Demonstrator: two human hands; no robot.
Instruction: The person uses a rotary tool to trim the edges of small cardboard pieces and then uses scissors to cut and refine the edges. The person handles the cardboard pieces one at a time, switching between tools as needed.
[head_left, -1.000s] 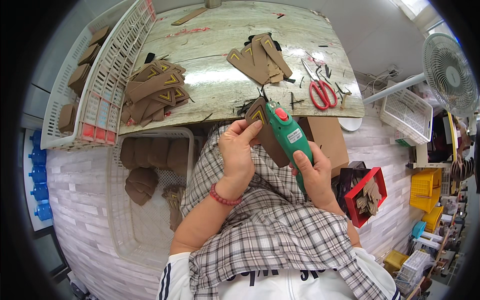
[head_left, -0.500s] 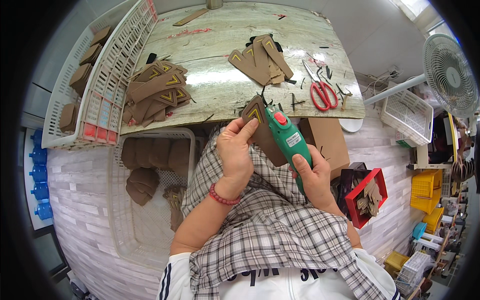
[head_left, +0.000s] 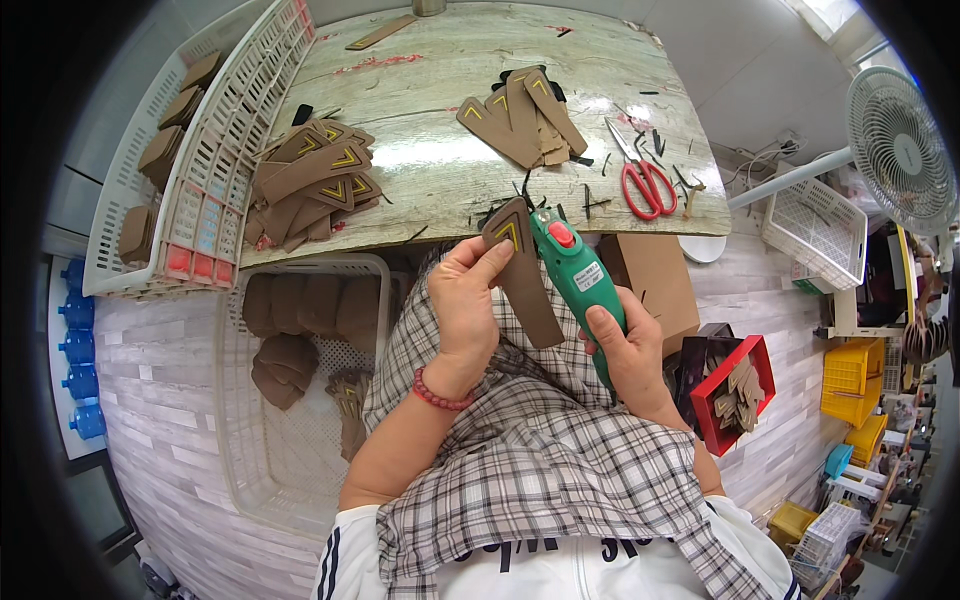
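Pinched in my left hand (head_left: pixel 467 300) is a brown strap-shaped piece (head_left: pixel 530 292) with a yellow V mark near its rounded top. My right hand (head_left: pixel 628 345) is wrapped round a green handheld power tool (head_left: pixel 580 272) with a red button. The tool's head stands just right of the strip's upper end; whether they touch I cannot tell. Beyond them on the table lie a fan of similar marked pieces (head_left: pixel 515 118) and, at the left, a bigger heap of them (head_left: pixel 318 185). Red-handled scissors (head_left: pixel 645 185) rest at the right of the table.
A white slatted crate (head_left: pixel 225 150) stands at the table's left, and a larger white basket (head_left: pixel 300 460) holding brown pieces is below. Dark scraps litter the tabletop (head_left: pixel 420 80). To my right are a cardboard box (head_left: pixel 655 285), a red-rimmed box (head_left: pixel 707 420) with scraps, and a white fan (head_left: pixel 905 140).
The strip in my left hand has turned, its lower end swinging out from behind the tool and now showing more fully. My left hand shifted slightly left; the tool barely moved.
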